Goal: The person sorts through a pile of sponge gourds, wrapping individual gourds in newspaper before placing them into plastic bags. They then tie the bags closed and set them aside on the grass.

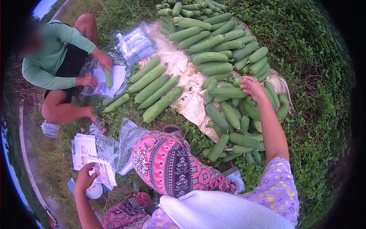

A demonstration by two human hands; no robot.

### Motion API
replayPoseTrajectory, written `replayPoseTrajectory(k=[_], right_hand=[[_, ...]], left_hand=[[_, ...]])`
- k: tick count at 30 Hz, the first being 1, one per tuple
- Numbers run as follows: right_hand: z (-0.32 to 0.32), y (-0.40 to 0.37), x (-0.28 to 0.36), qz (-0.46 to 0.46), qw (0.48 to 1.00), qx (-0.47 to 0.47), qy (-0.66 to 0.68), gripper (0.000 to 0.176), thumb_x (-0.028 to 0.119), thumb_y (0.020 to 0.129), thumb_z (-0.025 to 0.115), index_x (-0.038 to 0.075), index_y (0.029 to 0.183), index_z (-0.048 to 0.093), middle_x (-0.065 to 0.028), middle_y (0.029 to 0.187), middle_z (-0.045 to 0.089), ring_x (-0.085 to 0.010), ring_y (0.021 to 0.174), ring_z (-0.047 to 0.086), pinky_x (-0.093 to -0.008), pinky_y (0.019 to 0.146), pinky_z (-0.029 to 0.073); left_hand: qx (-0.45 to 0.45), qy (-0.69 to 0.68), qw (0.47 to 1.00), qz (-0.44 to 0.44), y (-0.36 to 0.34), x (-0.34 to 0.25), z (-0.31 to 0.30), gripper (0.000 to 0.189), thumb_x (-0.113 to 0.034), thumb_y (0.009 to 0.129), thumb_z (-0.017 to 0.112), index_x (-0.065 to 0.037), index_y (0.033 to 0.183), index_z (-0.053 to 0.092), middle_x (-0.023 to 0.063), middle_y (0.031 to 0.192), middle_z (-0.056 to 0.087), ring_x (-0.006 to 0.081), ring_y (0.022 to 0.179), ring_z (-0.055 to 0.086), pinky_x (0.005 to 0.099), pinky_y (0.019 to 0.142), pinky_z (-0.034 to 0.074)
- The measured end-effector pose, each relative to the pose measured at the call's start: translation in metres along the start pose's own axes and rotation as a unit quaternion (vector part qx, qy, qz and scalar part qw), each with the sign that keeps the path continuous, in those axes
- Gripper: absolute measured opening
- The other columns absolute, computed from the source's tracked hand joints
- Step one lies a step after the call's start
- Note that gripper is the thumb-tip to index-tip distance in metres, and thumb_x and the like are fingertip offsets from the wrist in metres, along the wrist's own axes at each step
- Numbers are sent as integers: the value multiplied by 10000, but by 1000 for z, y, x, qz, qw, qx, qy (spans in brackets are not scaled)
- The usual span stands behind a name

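My right hand (252,89) is stretched over the pile of luffa gourds, its fingers apart at the end of a long green luffa gourd (227,92). Whether the fingertips touch it is hard to tell. My left hand (86,178) pinches the edge of some printed newspaper sheets (103,172) between thumb and fingers. Under those sheets, a round white dial scale (94,191) is partly hidden. More cut newspaper (83,150) lies on the grass just beyond the left hand.
Opposite on the left, a person in a green shirt (59,57) holds a luffa gourd (108,77) over paper. Several luffa gourds (155,87) lie in a row between us. Clear plastic bags (130,139) rest by my knee. A pale sheet (189,89) lies under the pile.
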State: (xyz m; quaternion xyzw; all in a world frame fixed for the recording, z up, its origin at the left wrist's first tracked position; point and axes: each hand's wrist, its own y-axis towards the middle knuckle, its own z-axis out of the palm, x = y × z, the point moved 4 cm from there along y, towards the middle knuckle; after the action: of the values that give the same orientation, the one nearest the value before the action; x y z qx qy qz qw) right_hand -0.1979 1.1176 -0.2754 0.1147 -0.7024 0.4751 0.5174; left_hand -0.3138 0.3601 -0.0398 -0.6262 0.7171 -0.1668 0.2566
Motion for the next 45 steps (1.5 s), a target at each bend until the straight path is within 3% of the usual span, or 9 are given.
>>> replayPoseTrajectory(k=[7, 12, 21, 23, 27, 29, 33, 40, 45], right_hand=[[68, 108, 0, 16, 960, -188, 207, 462, 296, 879, 591, 58, 1261, 487, -139, 1225, 542, -276, 1060, 566, -411, 866, 471], [67, 139, 21, 3, 885, -451, -120, 693, 417, 787, 654, 32, 1323, 445, -204, 1321, 461, -328, 1200, 477, -430, 983, 404], [46, 172, 34, 100, 841, -497, -191, 805, 486, 674, 766, -85, 1191, 530, -212, 1257, 544, -329, 1141, 537, -385, 970, 438], [18, 203, 26, 44, 871, -378, -311, 833, 563, 680, 719, -123, 1129, 565, -227, 1227, 565, -316, 1113, 561, -403, 940, 452], [15, 195, 27, -10, 879, -469, 82, 521, 410, 697, 706, 26, 1031, 592, -98, 872, 609, -202, 712, 561, -346, 596, 469], [-22, 229, 15, 0, 947, -228, 225, 333, 390, 781, 639, 109, 942, 560, -61, 780, 614, -201, 576, 560, -304, 514, 466], [1, 174, 10, -57, 920, 34, 386, 462, 284, 888, 576, -71, 1164, 469, -208, 1020, 617, -312, 853, 642, -355, 646, 528], [218, -65, 76, -293, 938, 182, -40, 640, 218, 883, 613, -13, 1391, 297, -171, 1354, 443, -295, 1169, 506, -405, 984, 403], [442, -142, 150, -359, 778, 335, -392, 652, 155, 817, 677, -14, 1360, 356, -137, 1340, 477, -216, 1193, 487, -356, 1028, 353]], left_hand=[[32, 21, 999, -26, 3, 13, 13, 487, -181, 763, 727, 22, 1178, 574, 190, 1127, 628, 296, 1014, 621, 372, 862, 486], [49, -15, 997, -61, 1, 17, 23, 493, -178, 753, 727, 19, 1180, 576, 190, 1123, 628, 289, 1022, 617, 364, 872, 482], [37, -19, 988, -148, -7, 69, 28, 450, -169, 751, 727, -1, 1149, 597, 172, 1099, 641, 296, 991, 623, 367, 869, 477], [45, 17, 991, -125, -7, 81, 27, 436, -168, 748, 721, -3, 1135, 604, 168, 1094, 640, 299, 988, 616, 370, 873, 475], [33, 12, 991, -129, -15, 105, 21, 420, -176, 754, 708, -7, 1125, 609, 166, 1086, 639, 297, 988, 610, 381, 889, 471], [9, -14, 990, -141, -23, 126, 20, 411, -196, 766, 694, -14, 1125, 612, 168, 1072, 642, 299, 986, 610, 382, 877, 475], [-1, -25, 987, -160, -45, 196, 47, 406, -203, 772, 680, -18, 1127, 614, 180, 1084, 642, 317, 978, 621, 398, 866, 483], [-56, -57, 975, -206, -64, 278, 162, 377, -202, 770, 674, -65, 1117, 620, 145, 1079, 638, 303, 1030, 596, 397, 902, 467], [-185, -96, 958, -199, -32, 308, 253, 462, -152, 730, 702, -72, 1167, 575, 114, 1216, 562, 291, 1132, 530, 400, 956, 434]])
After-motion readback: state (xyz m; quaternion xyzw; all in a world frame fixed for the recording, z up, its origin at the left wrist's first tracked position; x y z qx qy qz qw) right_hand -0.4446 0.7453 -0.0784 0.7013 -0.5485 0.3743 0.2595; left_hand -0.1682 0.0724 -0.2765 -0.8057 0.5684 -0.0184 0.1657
